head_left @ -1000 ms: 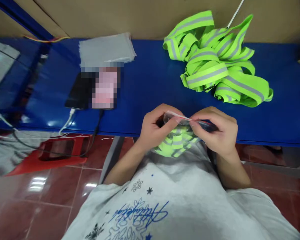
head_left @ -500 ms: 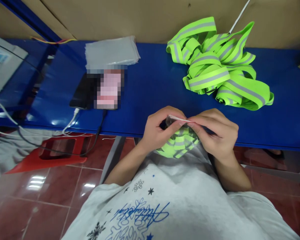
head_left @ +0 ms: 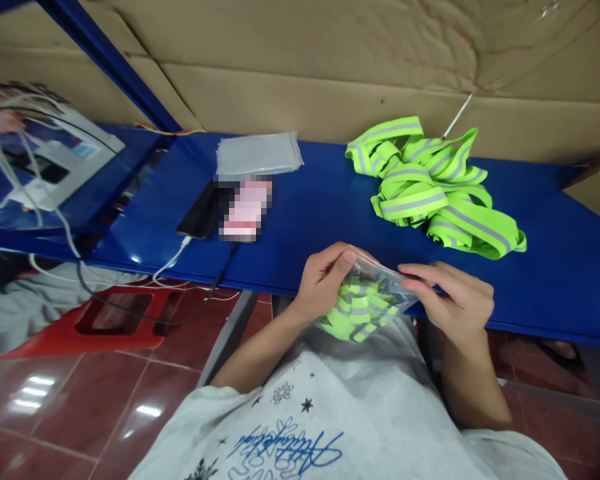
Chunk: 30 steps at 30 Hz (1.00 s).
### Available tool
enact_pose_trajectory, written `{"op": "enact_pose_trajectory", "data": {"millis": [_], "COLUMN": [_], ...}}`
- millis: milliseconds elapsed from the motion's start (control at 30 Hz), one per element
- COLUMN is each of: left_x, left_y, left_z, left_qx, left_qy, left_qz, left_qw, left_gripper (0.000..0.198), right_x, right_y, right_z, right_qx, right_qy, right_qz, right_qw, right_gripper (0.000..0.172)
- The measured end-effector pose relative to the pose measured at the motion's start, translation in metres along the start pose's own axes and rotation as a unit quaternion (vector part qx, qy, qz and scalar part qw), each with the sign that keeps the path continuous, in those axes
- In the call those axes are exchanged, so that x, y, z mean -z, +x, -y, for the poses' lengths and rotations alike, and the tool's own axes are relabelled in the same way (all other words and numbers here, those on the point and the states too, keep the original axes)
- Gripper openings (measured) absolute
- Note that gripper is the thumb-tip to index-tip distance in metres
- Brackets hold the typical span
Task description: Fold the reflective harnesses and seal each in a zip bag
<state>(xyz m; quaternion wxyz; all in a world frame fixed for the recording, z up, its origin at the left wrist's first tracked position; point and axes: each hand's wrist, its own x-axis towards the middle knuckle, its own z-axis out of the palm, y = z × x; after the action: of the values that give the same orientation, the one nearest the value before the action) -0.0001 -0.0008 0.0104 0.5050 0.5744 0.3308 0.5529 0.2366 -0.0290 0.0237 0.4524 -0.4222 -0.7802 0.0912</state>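
The left hand (head_left: 325,283) clamps the clear bag (head_left: 377,283) at its eleven o'clock corner between thumb and finger; the right hand (head_left: 455,303) pinches the two o'clock corner. Inside is a green band (head_left: 353,313). The step seems to be work on the bag's mouth; the next move probably calls for firm pressing along it. At one o'clock, loose bands (head_left: 420,200) lie on the table (head_left: 310,213).

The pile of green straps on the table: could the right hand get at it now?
Probably yes: the pile of green straps lies just beyond the right hand with nothing visible between, though that hand holds the clear bag.
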Motion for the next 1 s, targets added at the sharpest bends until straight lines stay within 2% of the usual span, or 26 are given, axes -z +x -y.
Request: {"op": "enact_pose_trajectory", "data": {"millis": [100,167,233,300,400,433,467,533,600,667,700,733,767,800,867,900,933,1000], "left_x": [0.005,0.006,0.005,0.006,0.025,0.037,0.051,0.085,0.121,0.152,0.165,0.178,0.189,0.2,0.222,0.233,0.244,0.266], "left_y": [0.005,0.009,0.015,0.027,0.06,0.075,0.092,0.128,0.161,0.185,0.193,0.198,0.201,0.203,0.204,0.204,0.204,0.207], "left_z": [0.002,-0.003,-0.015,-0.031,-0.053,-0.057,-0.06,-0.062,-0.057,-0.047,-0.041,-0.035,-0.029,-0.024,-0.019,-0.018,-0.018,-0.023], "left_qx": [0.019,-0.002,-0.035,-0.073,-0.132,-0.146,-0.158,-0.153,-0.081,0.026,0.067,0.096,0.111,0.109,0.056,0.012,-0.032,-0.121], "left_qy": [-0.028,-0.025,0.006,0.05,0.13,0.166,0.212,0.369,0.543,0.653,0.68,0.689,0.679,0.655,0.58,0.538,0.504,0.429], "left_qz": [-0.093,-0.134,-0.136,-0.079,0.103,0.158,0.189,0.195,0.185,0.17,0.163,0.153,0.143,0.127,0.058,0.005,-0.051,-0.139], "left_qw": [0.995,0.991,0.99,0.993,0.977,0.962,0.946,0.896,0.815,0.738,0.712,0.702,0.712,0.737,0.811,0.843,0.862,0.884], "left_gripper": [0.044,0.045,0.044,0.045,0.043,0.046,0.056,0.077,0.092,0.099,0.096,0.083,0.066,0.049,0.031,0.032,0.035,0.046], "right_x": [-0.004,-0.011,-0.021,-0.031,-0.034,-0.032,-0.028,-0.019,-0.011,-0.009,-0.01,-0.012,-0.016,-0.02,-0.032,-0.04,-0.049,-0.07], "right_y": [0.002,0.002,0.002,0.002,0.006,0.008,0.011,0.019,0.029,0.042,0.049,0.056,0.063,0.07,0.086,0.094,0.102,0.119], "right_z": [-0.003,-0.003,0.0,0.005,0.007,0.006,0.004,-0.002,-0.008,-0.012,-0.014,-0.015,-0.016,-0.018,-0.022,-0.024,-0.027,-0.033], "right_qx": [-0.062,-0.13,-0.197,-0.255,-0.294,-0.299,-0.305,-0.332,-0.371,-0.402,-0.41,-0.413,-0.412,-0.411,-0.408,-0.407,-0.404,-0.39], "right_qy": [0.094,0.208,0.28,0.294,0.319,0.335,0.347,0.362,0.376,0.395,0.406,0.417,0.426,0.433,0.443,0.447,0.453,0.464], "right_qz": [0.008,0.037,0.09,0.123,0.065,0.04,0.018,-0.02,-0.056,-0.071,-0.067,-0.058,-0.049,-0.04,-0.03,-0.028,-0.028,-0.025], "right_qw": [0.994,0.969,0.935,0.913,0.899,0.893,0.887,0.871,0.847,0.823,0.814,0.807,0.804,0.801,0.798,0.796,0.794,0.795], "right_gripper": [0.03,0.042,0.049,0.044,0.032,0.031,0.031,0.037,0.046,0.048,0.047,0.045,0.042,0.04,0.039,0.039,0.04,0.041]}}
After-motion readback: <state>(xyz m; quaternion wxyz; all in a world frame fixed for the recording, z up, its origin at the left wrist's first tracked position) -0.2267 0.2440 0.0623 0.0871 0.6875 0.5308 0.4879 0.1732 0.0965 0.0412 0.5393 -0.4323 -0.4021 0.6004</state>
